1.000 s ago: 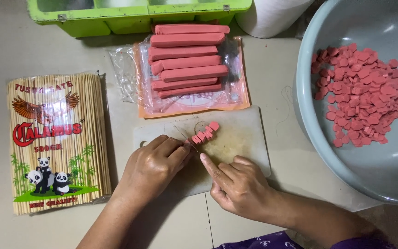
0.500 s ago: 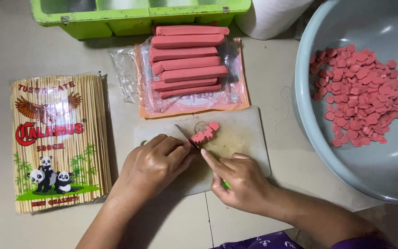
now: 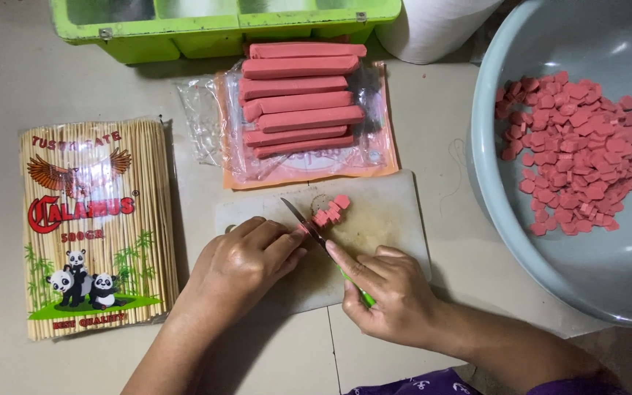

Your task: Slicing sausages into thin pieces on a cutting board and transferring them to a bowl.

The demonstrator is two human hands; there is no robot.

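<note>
Soft, even indoor light falls from above, leaving only faint shadows beneath the hands. Pale glare patches sit on the grey plastic basin (image 3: 550, 249) and on the clear plastic wrap under the pink sausage sticks (image 3: 200, 110). Focus stays sharp throughout, with little blur.

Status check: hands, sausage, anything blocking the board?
Right hand grips knife, blade on the sausage. Left hand pins sausage to cutting board. Cut slices beside blade; nothing blocking.
</note>
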